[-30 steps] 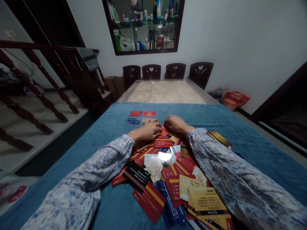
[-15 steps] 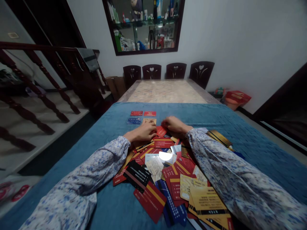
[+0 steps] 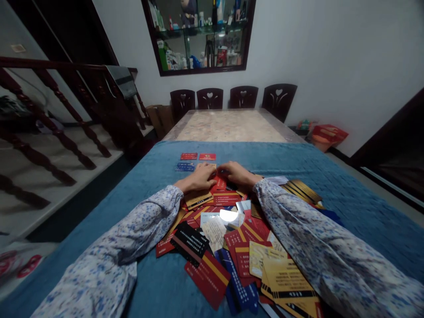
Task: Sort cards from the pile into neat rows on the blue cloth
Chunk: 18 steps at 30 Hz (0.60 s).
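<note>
Near card pile (image 3: 215,229): Loose overlapping heap on blue cloth (image 3: 159,176); black card (image 3: 190,242) at its left side, gold cards (image 3: 288,278) at the near right.
Right-side gold cards (image 3: 303,191): Apart from the heap, beyond the right sleeve (image 3: 308,225).
Left hand (image 3: 202,177): Palm down at the heap's far edge, fingers bent, thumb set apart from them; whether anything is pinched cannot be told.
Right hand (image 3: 239,173): Palm down opposite, fingers curled under; grip hidden, cannot tell.
Red card between the hands (image 3: 221,181): Lies at the heap's far end, under or just beside both sets of fingertips; contact not certain.
Work in hand: Judged to be sorting through the far-end cards.
Handling called for: Thin, flat card; lifting it singly would need a fingertip under one edge, with neighbours liable to drag.
Laid-out cards: Two red (image 3: 188,156) (image 3: 207,157), one blue (image 3: 185,167) and a yellowish one (image 3: 212,165), the last partly covered by the left hand.
Hands against half a second earlier: Fingertips closer together; heap otherwise apparently unaltered.
</note>
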Available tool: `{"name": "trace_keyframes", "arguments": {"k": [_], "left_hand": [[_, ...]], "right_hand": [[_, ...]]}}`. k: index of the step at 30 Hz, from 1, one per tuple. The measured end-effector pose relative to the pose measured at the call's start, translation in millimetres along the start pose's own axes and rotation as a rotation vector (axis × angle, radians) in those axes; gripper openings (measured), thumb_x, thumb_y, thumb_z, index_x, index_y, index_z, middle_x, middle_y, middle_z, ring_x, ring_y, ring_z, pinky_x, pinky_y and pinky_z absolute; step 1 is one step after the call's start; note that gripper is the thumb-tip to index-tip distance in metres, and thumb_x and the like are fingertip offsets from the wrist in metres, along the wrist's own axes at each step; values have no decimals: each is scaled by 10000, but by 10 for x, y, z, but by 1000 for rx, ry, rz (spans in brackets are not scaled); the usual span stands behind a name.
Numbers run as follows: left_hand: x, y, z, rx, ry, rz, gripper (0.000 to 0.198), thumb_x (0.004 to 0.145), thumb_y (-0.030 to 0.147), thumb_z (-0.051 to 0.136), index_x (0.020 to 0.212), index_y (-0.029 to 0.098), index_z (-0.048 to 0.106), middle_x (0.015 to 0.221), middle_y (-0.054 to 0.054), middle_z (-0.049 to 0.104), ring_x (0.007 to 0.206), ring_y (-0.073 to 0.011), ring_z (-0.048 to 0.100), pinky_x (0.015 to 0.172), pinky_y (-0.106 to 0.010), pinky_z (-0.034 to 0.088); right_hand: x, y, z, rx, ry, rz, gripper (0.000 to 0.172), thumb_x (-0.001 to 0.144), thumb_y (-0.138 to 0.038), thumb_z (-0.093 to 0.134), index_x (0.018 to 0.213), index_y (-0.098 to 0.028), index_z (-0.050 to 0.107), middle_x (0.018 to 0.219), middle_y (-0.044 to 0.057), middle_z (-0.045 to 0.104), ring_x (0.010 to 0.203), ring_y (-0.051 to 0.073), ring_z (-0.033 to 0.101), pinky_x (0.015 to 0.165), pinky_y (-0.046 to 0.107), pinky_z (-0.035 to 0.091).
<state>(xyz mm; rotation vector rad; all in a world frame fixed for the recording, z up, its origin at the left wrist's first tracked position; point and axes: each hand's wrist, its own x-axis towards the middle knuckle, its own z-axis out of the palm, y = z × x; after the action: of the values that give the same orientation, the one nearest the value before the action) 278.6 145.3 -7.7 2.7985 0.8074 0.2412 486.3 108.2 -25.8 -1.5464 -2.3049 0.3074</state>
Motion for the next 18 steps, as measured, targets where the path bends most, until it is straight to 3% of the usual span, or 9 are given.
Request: {"name": "trace_keyframes", "arguments": {"k": [8,18], "left_hand": [[105,-18,81,-83,32,-50,241,813,286,680,1029,179,657,1078,-86,693,1133,-320,561,1052,-490,417],[235,-200,157,-66,80,-107,421,760,322,745,1159,197,690,1097,-77,675,1083,-290,565,963,-409,472]], "right_hand": [[-8,-10,14,62,41,-39,280,883,-126,617,1110,-196,764,1120,90,787,1023,237,703,873,313,476],[-121,-77,-88,-230,-33,154,333,1005,-247,501,1240,-224,735,1263,119,729,1170,300,608,876,364,454]]}}
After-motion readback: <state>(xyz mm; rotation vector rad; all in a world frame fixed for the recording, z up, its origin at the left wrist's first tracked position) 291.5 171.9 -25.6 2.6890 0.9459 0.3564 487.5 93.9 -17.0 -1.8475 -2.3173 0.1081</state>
